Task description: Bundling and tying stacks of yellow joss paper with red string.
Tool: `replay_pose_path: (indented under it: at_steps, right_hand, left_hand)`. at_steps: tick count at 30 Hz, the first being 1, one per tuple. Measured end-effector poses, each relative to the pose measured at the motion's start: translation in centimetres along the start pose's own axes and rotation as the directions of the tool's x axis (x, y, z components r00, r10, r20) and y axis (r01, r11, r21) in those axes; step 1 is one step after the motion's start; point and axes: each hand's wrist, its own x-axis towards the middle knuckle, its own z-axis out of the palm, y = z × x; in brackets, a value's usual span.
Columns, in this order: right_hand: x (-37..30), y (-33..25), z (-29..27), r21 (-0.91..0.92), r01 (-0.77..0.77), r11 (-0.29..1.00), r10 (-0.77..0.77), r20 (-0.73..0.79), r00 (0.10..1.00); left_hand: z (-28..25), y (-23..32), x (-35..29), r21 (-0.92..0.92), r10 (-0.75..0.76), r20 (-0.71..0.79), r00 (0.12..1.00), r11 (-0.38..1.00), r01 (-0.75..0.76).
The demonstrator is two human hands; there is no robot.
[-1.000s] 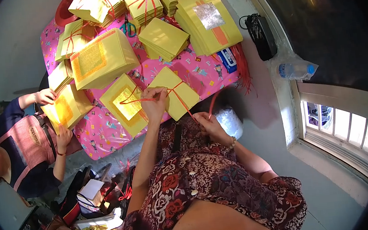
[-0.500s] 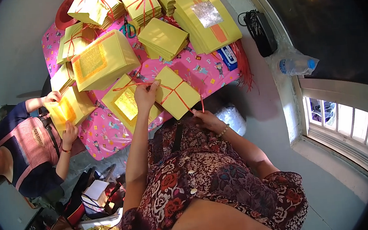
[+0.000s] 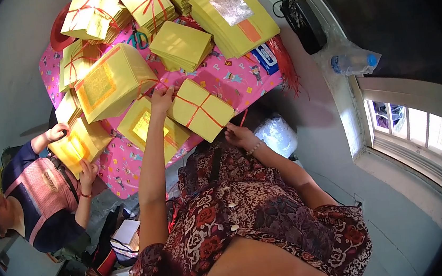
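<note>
A flat stack of yellow paper [image 3: 195,120] lies at the table's near edge, with a thin red ribbon [image 3: 205,113] crossing over its top. My left hand [image 3: 162,99] is closed in a pinch just off the stack's left corner, on one end of the ribbon. At the near right corner, my right hand [image 3: 239,136] pinches the other end, and a short red tail sticks up past the fingers. Partly under my left forearm is a yellow sheet pile [image 3: 133,120] with an orange-framed gold patch.
On the pink patterned tablecloth [image 3: 253,89] stand several ribbon-tied yellow bundles [image 3: 150,6], teal-handled scissors [image 3: 137,38] and a blue box [image 3: 265,58]. Red strands [image 3: 290,73] hang at the right edge. At left a co-worker [image 3: 45,189] handles yellow paper. A bagged bottle [image 3: 355,63] rests by the window.
My hands have drawn slightly apart, and the left has slid off the stack's edge to beyond its corner. The whole view has shifted a little. The co-worker still holds the yellow paper.
</note>
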Motion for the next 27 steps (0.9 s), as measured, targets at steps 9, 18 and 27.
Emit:
replay_pose_path:
  at_steps: [9, 18, 27]
  right_hand:
    - [0.5, 1.8, 4.1, 0.095, 0.211, 0.973, -0.202, -0.095, 0.975]
    - [-0.2, 0.2, 3.3, 0.054, 0.539, 0.841, -0.521, -0.19, 0.832]
    - [-4.2, -11.2, 6.4, -0.025, 0.931, 0.363, -0.888, 0.294, 0.354]
  left_hand:
    - [-0.8, -3.4, 4.5, 0.259, -0.133, 0.059, 0.989, 0.959, 0.113]
    - [-0.9, -1.8, -0.2, 0.067, -0.03, 0.129, 0.991, 0.998, 0.021]
    - [0.4, 0.1, -4.3, -0.674, 0.172, -0.055, 0.984, 0.72, -0.164]
